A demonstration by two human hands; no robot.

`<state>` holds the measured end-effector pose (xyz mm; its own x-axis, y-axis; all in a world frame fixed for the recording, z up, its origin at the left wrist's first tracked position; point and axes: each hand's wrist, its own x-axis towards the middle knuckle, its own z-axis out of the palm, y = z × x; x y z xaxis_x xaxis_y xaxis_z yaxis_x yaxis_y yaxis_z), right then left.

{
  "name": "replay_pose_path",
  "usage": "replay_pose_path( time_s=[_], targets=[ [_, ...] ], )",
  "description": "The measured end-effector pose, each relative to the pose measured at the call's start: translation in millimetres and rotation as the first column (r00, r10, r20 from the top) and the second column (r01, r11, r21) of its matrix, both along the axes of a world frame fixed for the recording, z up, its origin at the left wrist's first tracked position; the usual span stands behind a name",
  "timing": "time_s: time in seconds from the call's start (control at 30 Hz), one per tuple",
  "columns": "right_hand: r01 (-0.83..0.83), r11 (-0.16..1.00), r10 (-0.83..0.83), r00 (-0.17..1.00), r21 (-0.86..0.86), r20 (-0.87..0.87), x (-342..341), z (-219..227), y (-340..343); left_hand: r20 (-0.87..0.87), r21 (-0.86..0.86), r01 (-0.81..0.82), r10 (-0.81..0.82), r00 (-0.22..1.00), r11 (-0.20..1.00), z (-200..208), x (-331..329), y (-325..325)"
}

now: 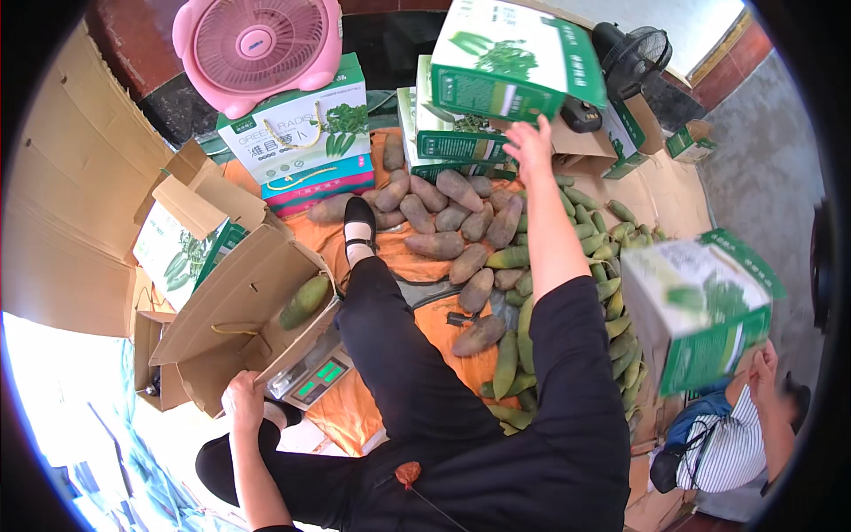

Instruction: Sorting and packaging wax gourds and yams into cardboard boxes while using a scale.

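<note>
I have the left hand point(244, 399) at 8 o'clock, its fingers closed on the rim of one open cardboard box point(238, 293), with a single green radish point(304, 301) inside. The right hand point(532, 151) reaches toward 1 o'clock, fingers at the lower edge of a green-and-white carton point(510, 66); whether it grips, I cannot tell. One scale point(315, 379) shows beside the open box, partly covered. The person's leg point(386, 346) stands between that box and the produce. I count two fans: a pink fan point(257, 43) at 11, a black fan point(645, 55) between 1 and 2. Around 4, one co-worker point(722, 448) grips another carton point(705, 310), blurred, blocking part of the green radish pile point(612, 284) at 3, too crowded to count. More than a dozen brownish roots point(434, 244) lie toward 12.
</note>
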<state>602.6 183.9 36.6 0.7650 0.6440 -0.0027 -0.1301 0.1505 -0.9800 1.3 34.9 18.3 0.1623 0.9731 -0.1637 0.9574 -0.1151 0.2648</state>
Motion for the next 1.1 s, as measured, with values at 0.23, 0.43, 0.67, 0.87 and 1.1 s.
replay_pose_path(
  time_s=[0.23, 0.43, 0.67, 0.87, 1.1],
  targets=[
    [-0.281, 0.899, 0.258, 0.960, -0.336, -0.111, -75, -141, -88, 0.009, -0.026, -0.002, 0.002, 1.000, 1.000, 2, 1, 3],
    [-0.423, 0.709, 0.386, 0.902, -0.564, -0.193, -120, -231, -249, 0.016, -0.050, 0.005, -0.004, 1.000, 0.999, -4, -1, 6],
    [-0.029, 0.684, -0.091, 0.988, -0.729, -0.124, -76, -219, -346, 0.020, -0.013, 0.019, -0.019, 1.000, 1.000, -11, -8, 5],
    [0.627, 0.718, -0.508, 0.769, -0.303, 0.388, 20, -210, -370, 0.029, -0.030, 0.026, -0.025, 0.999, 0.999, -14, 0, 8],
    [0.336, 0.878, -0.393, 0.913, -0.340, -0.110, 53, -122, -314, 0.034, -0.037, 0.000, 0.001, 0.999, 0.999, -9, -4, 3]
  ],
)
